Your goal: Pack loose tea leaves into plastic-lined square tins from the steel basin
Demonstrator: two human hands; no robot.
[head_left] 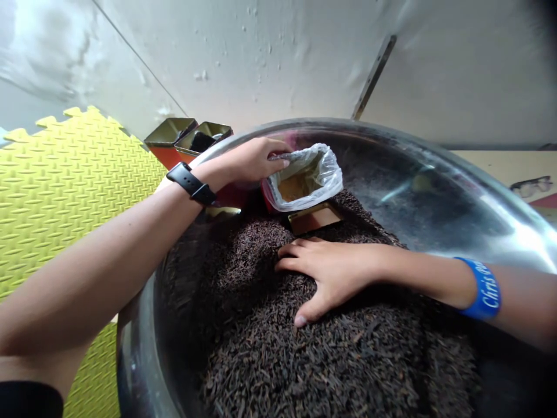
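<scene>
A wide metal basin [145, 348] holds a heap of dark, dry leaf-like bits [304, 366]. At its far side stands a red tin lined with a clear plastic bag [328, 180], its mouth open upward. My left hand [261, 159], with a black watch on the wrist, pinches the bag-lined rim at the tin's left corner. My right hand [328, 267] lies palm down on the heap, fingers spread, nearer to me than the tin. A blue band is round that wrist. Between the tin and my right hand, a gold-coloured flat piece [315, 217] rests on the heap.
Two open orange-red tins [167, 136] stand outside the basin at the back left, one with something dark inside. A yellow foam mat [56, 203] covers the left. Behind is a pale wall [270, 64]. Glasses [531, 186] lie on a surface at the right.
</scene>
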